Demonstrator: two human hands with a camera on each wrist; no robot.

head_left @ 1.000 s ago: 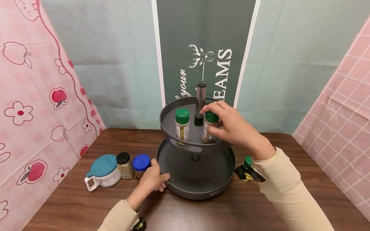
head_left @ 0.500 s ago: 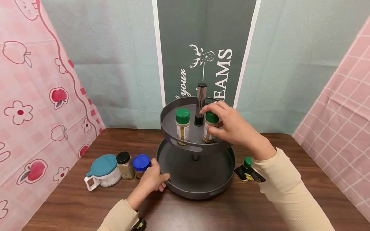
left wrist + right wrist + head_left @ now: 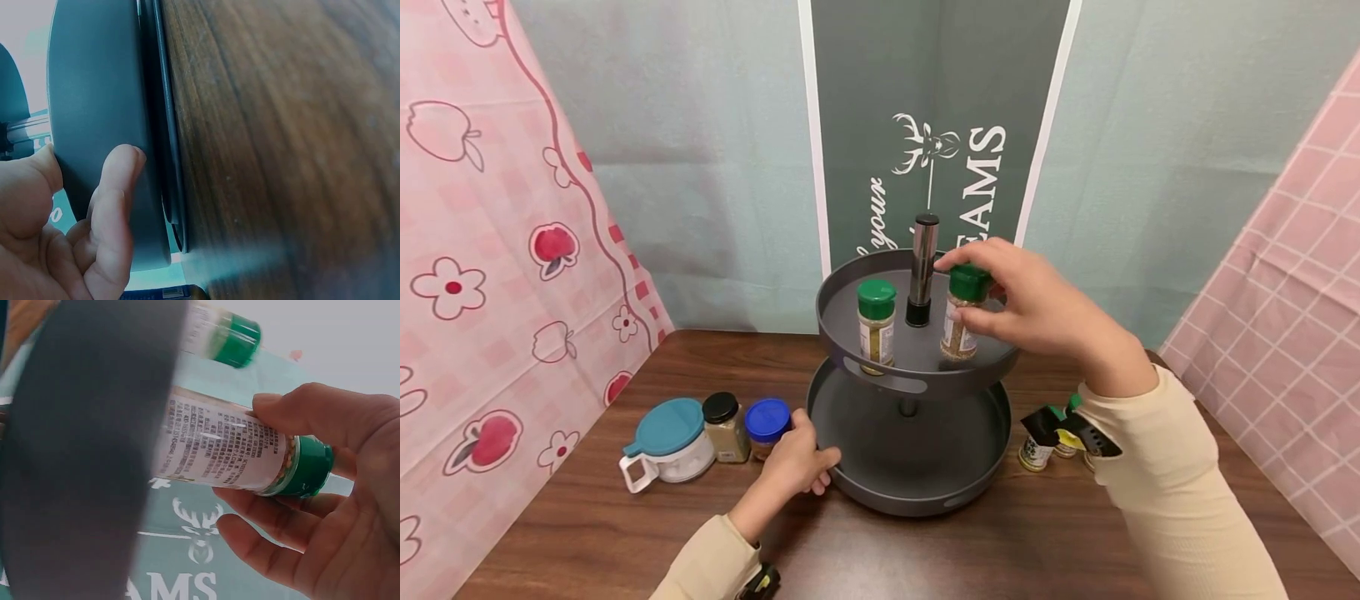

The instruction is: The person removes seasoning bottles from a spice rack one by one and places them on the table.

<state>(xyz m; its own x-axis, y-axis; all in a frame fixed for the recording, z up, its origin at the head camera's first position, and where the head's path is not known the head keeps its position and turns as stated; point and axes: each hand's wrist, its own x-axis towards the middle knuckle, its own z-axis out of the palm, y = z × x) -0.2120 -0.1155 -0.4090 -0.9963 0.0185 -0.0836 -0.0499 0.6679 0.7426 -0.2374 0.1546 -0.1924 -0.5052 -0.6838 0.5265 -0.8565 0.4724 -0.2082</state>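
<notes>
My right hand (image 3: 1037,304) holds a spice jar (image 3: 958,335) with a green lid, thumb and fingers around its upper part. The jar is slightly tilted over the right side of the upper tray (image 3: 842,321) of a two-tier turntable. In the right wrist view the jar's printed label (image 3: 219,444) faces the camera, and the tray wall hides its base. Another green-lidded spice jar (image 3: 877,333) stands on the same tray, left of the pole (image 3: 922,267). My left hand (image 3: 797,458) grips the lower tray (image 3: 910,467) at its left rim, thumb over the edge, fingers against the outer wall (image 3: 100,94).
Left of the turntable stand a blue-lidded jar (image 3: 768,421), a black-lidded jar (image 3: 724,427) and a white handled pot (image 3: 681,468) with a teal lid. Several green-lidded jars (image 3: 1034,454) stand at the right, partly hidden by the right wrist's camera. Cloths hang behind and at both sides.
My right hand has moved up and to the right, with the spice jar raised and tilted in it. More of the jars at the right now show. The left hand stays put.
</notes>
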